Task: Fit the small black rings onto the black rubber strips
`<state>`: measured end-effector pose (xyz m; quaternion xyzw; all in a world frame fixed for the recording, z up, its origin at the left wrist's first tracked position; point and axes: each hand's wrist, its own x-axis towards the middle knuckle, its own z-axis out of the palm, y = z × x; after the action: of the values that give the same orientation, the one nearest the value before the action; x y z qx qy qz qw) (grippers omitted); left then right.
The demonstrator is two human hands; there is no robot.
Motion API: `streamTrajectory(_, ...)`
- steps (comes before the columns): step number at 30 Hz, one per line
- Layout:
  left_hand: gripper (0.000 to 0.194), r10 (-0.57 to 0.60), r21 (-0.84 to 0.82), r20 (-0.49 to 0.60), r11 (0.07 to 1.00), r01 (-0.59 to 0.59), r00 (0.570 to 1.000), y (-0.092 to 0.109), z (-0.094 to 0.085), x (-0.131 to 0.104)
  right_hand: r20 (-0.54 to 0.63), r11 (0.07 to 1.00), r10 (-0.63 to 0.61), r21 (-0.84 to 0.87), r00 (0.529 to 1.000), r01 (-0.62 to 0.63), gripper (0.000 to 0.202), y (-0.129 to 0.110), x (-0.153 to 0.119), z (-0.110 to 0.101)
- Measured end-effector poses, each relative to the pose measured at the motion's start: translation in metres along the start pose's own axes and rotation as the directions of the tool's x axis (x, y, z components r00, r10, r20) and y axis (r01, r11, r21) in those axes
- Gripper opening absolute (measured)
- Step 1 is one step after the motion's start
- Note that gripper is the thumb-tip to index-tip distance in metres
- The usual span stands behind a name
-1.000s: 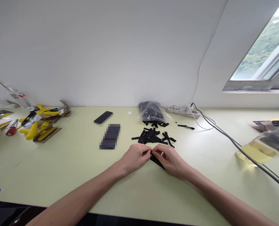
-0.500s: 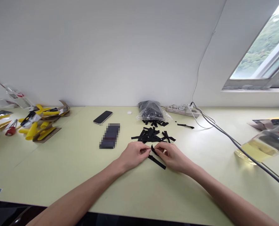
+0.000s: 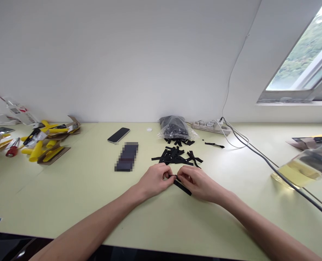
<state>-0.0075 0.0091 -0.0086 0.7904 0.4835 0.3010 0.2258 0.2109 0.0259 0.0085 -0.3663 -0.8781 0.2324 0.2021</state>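
Between my two hands runs a short black strap (image 3: 176, 176), pinched at one end by the fingers of my left hand (image 3: 157, 178) and at the other by my right hand (image 3: 197, 182). Just below it a second black strap (image 3: 183, 188) lies slantwise on the table; whether the two are joined is hidden by my fingers. Beyond my hands is a loose pile of black straps (image 3: 173, 156). Farther back, more black strips stick out from under a clear plastic bag (image 3: 174, 127) filled with dark material.
A phone (image 3: 119, 135) and a pixelated dark rectangle (image 3: 127, 157) lie left of centre. A power strip (image 3: 210, 127) sits by the wall. Grey cables (image 3: 269, 162) cross the right side near a container of yellow liquid (image 3: 294, 170). Yellow-handled items (image 3: 48, 141) are at left.
My left fingers have closed on the strap held by my right hand, whose free end stood up before. It now stretches between both hands. At the far left edge, a gloved hand has shifted slightly.
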Motion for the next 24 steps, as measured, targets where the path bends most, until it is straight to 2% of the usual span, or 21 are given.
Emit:
streamTrajectory(4,0.013,0.010,0.002,0.019,1.000,-0.010,1.000,0.003,0.000,-0.001,0.059,0.999,-0.027,-0.019,0.998,0.029,0.030,0.002,0.000,-0.005)
streamTrajectory(7,0.011,0.015,0.014,0.022,1.000,-0.015,1.000,0.008,-0.001,-0.002,-0.046,0.999,-0.009,-0.049,0.999,0.007,0.030,0.015,0.002,-0.011)
streamTrajectory(10,0.026,-0.013,0.013,0.000,1.000,0.013,1.000,0.011,-0.003,-0.002,-0.185,0.986,0.087,-0.126,0.979,-0.111,0.033,0.035,0.006,-0.015)
streamTrajectory(14,0.032,-0.030,0.013,-0.009,0.999,0.030,1.000,0.012,-0.003,-0.002,-0.217,0.942,0.178,-0.245,0.960,-0.230,0.038,0.057,0.012,-0.013)
streamTrajectory(24,0.028,-0.013,0.036,0.013,0.999,0.013,1.000,0.009,-0.003,-0.001,-0.283,0.940,0.143,-0.261,0.948,-0.220,0.026,0.062,0.019,-0.007)
